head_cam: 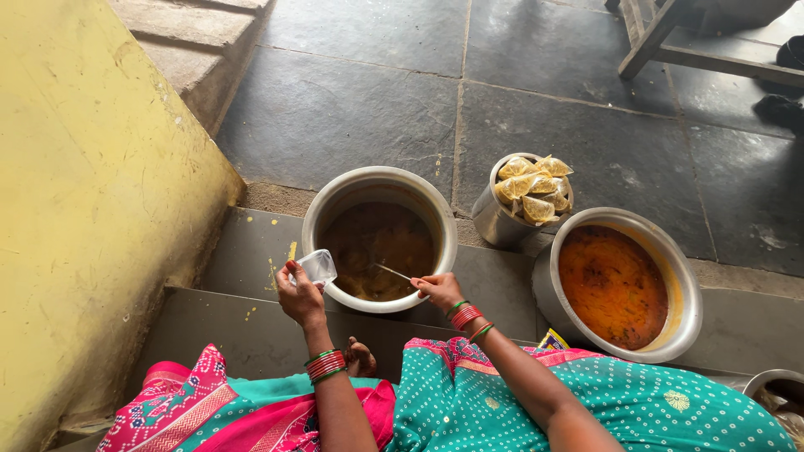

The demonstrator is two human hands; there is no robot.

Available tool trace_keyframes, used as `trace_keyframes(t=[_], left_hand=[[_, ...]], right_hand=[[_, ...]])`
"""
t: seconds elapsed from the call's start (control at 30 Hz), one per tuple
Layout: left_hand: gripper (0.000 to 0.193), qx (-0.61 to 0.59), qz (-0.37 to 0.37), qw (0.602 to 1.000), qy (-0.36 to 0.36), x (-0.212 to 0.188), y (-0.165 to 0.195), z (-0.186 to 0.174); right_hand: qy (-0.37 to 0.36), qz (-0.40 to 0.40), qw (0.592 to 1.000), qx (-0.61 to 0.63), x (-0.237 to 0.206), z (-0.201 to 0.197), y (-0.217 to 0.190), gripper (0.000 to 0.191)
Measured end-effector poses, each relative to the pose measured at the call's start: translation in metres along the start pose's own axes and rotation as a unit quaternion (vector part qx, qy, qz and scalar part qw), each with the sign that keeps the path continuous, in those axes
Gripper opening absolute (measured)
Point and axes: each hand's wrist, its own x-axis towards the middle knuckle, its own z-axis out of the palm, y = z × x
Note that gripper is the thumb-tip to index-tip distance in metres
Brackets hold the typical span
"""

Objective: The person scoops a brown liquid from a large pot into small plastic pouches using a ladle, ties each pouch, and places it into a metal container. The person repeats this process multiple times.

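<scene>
Steel pot (pixel 335 209) of brown curry is sitting before the person, whose right hand (pixel 437 289) is gripping a ladle handle (pixel 392 272) while left fingers (pixel 295 272) are pinching a clear plastic pouch (pixel 318 265) at its rim, likely needing a steady pour.

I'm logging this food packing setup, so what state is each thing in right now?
Left hand: holds a small clear bag, open.
Right hand: grips a ladle dipped into the pot.
Middle pot: uncovered, part full of brown curry.
Right pot: uncovered, nearly full of orange curry.
Small steel container: heaped with filled packets.
</scene>
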Motion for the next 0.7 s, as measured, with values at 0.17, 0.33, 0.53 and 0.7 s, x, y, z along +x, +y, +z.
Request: trace_keyframes(t=[0.17, 0.33, 0.53, 0.7], left_hand=[[0.055, -0.025, 0.002, 0.999, 0.03, -0.004, 0.005, -0.005], [0.048, -0.048, 0.021, 0.997, 0.049, -0.01, 0.003, 0.005], [0.038, -0.119, 0.035, 0.992, -0.001, -0.014, -0.004, 0.027], [0.037, -0.13, -0.006, 0.99, -0.062, -0.018, -0.007, 0.045]], right_hand=[[-0.102, 0.13, 0.954, 0.251, -0.016, -0.014, -0.004, 0.028], [-0.099, 0.115, 0.952, 0.268, -0.027, -0.031, -0.008, 0.031], [-0.09, 0.07, 0.952, 0.283, -0.029, -0.067, -0.007, 0.033], [-0.069, 0.018, 0.961, 0.268, -0.04, -0.101, -0.022, 0.035]])
